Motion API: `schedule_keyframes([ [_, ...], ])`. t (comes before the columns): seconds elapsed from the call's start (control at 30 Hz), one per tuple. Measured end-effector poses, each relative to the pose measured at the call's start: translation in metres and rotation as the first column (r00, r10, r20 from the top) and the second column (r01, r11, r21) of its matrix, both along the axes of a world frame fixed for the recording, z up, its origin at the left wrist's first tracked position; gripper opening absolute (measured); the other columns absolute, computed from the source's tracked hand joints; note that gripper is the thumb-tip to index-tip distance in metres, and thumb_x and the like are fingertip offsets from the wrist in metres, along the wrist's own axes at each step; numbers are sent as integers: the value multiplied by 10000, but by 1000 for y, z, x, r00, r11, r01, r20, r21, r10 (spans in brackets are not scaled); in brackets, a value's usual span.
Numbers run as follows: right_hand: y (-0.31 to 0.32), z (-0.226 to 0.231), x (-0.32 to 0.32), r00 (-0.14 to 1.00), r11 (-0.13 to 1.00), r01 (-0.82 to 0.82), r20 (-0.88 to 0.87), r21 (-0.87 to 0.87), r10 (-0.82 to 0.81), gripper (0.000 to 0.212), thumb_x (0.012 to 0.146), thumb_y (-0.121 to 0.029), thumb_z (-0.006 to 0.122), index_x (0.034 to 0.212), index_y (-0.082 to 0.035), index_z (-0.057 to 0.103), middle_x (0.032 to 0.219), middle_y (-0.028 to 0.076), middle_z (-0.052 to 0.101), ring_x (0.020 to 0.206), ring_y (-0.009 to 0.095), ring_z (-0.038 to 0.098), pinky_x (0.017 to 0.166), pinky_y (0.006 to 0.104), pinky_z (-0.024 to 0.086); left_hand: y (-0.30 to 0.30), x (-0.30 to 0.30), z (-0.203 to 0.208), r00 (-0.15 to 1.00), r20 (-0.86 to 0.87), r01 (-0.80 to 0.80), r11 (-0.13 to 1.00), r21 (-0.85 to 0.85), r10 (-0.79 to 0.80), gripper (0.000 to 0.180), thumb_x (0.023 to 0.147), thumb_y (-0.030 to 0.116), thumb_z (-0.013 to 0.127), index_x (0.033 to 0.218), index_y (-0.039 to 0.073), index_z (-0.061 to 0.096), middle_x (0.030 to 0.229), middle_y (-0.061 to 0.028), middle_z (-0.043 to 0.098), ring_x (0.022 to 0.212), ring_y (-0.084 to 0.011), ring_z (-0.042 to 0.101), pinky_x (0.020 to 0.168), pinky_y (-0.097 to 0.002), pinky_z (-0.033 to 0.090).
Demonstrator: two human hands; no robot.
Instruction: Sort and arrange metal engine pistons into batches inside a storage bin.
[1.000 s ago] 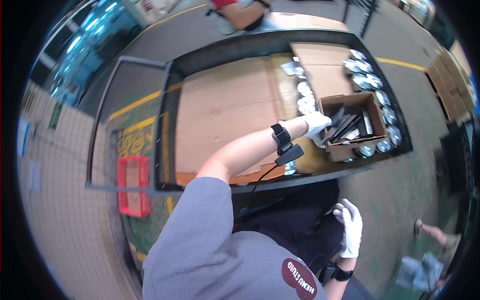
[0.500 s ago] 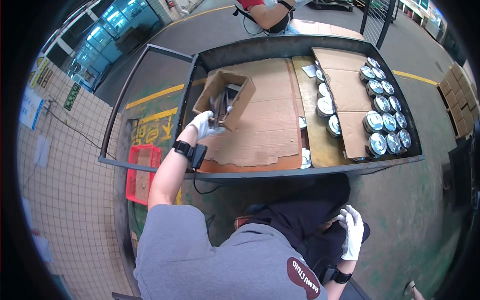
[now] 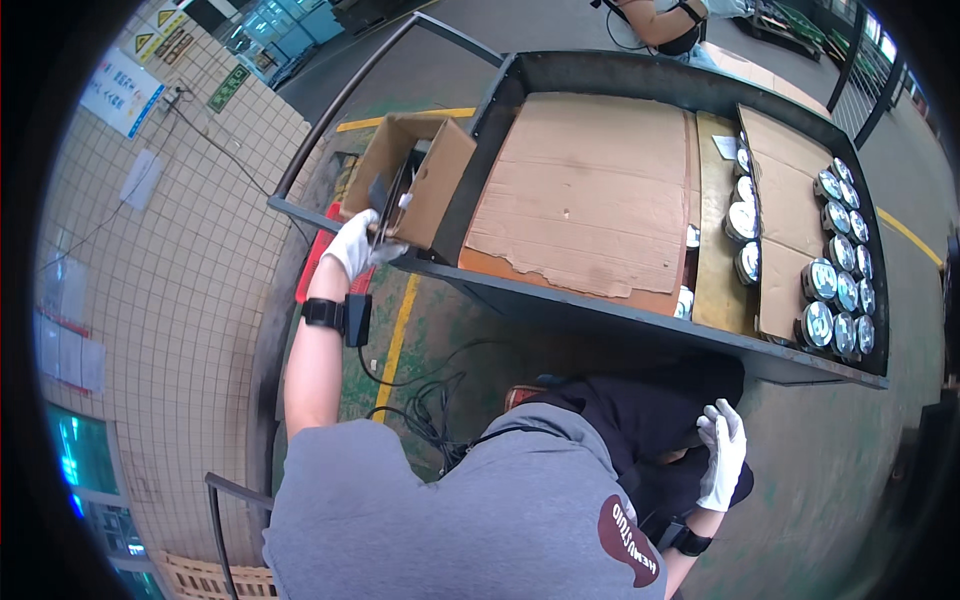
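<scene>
My left hand, in a white glove, grips the near edge of an open cardboard box. The box is tilted and held up at the cart's left end, by the handle rail. Inside it stand several dark flat pieces, partly hidden by the box walls. A white-gloved right hand, my own, hangs beside my right knee with fingers loosely bent and apart, nothing visible in it. Round metal parts like pistons stand in rows at the cart's right side, away from both hands.
The metal cart has a raised rim and a bent handle rail. Flat cardboard covers its left part; a brown board lies beside it. A red crate is partly behind the box. Cables lie on the floor. Another person's arm shows beyond.
My left hand has carried the cardboard box leftward, from above the cardboard sheet to the cart's handle end. The view has turned left. My right hand stays by the knee.
</scene>
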State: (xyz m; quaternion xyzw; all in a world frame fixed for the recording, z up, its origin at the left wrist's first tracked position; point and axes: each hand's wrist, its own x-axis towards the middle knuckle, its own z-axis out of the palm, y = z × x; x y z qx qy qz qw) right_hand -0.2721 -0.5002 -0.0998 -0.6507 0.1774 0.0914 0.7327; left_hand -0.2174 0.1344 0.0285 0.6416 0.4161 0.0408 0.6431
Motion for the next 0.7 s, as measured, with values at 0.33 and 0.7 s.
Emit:
schedule_keyframes([
  [0.33,-10,-8,-16,999,997,15,37,78,-18,405,1015,-237,565,1338,7,561,1168,141,669,950,152,665,891,286,517,20,-50,-50,999,-49,-28,990,-140,21,354,990,311,446,1180,20,510,1191,-201,574,1115,-514,561,928,-557,570],
  [0.7,-26,-26,-28,996,991,75,28,108,-79,453,995,-291,603,1339,0,555,1164,142,676,914,148,673,865,272,520,34,10,-51,996,-12,-91,958,-272,91,309,964,243,457,1155,1,485,1167,-222,561,1052,-465,606,844,-603,596],
])
